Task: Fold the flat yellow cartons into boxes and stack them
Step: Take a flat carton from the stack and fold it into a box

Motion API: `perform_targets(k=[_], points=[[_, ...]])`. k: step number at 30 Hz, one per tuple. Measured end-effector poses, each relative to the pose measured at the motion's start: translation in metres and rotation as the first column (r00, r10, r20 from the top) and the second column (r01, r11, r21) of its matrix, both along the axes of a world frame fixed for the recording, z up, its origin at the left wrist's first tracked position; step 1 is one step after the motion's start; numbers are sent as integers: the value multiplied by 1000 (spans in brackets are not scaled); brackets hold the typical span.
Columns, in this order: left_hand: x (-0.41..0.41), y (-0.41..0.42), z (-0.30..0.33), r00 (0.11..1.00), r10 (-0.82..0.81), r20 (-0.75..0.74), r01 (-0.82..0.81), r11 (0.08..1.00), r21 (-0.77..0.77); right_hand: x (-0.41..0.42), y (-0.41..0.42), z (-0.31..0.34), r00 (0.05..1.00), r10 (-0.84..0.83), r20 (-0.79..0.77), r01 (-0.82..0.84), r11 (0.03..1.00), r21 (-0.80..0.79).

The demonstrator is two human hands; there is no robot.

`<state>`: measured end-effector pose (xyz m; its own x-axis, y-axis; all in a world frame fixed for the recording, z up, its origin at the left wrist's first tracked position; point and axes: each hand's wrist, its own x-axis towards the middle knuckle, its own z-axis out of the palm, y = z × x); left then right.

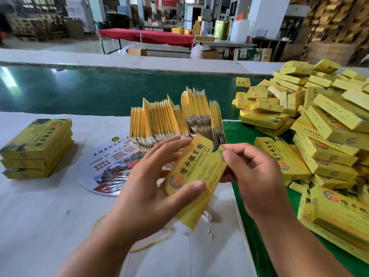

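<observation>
A yellow carton (196, 172) with red and blue print hangs tilted above the white table, held between both hands. My left hand (151, 184) grips its lower left part, thumb on the printed face and fingers behind. My right hand (257, 172) pinches its upper right edge. Behind the carton, a fanned bundle of flat yellow cartons (175, 118) stands on edge. Three folded boxes (38, 148) lie stacked at the left. A big loose pile of folded yellow boxes (311, 120) covers the right side.
A round printed fan (111, 166) lies on the white table (40, 216) under the bundle. Yellow rubber bands (157, 240) lie below my hands. A green conveyor belt (89, 90) runs across behind the table, and green matting (257, 236) lies under the pile.
</observation>
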<state>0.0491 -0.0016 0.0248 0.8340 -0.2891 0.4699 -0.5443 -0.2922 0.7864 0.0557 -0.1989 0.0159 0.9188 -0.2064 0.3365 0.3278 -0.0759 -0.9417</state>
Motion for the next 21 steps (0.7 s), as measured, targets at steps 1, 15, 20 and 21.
perform_targets(k=[1,15,20,21], points=[[0,4,4,990,-137,-8,136,987,-83,2,-4,2,998,-11,-61,16,996,88],[15,20,0,995,88,53,-81,989,-126,-5,-2,2,987,157,-8,-156,965,-213],[16,11,-6,998,54,-23,-53,999,10,-4,0,-1,964,263,41,-246,939,-241],[15,9,-7,999,54,-7,-54,999,8,-4,0,-1,966,254,42,-239,945,-222]])
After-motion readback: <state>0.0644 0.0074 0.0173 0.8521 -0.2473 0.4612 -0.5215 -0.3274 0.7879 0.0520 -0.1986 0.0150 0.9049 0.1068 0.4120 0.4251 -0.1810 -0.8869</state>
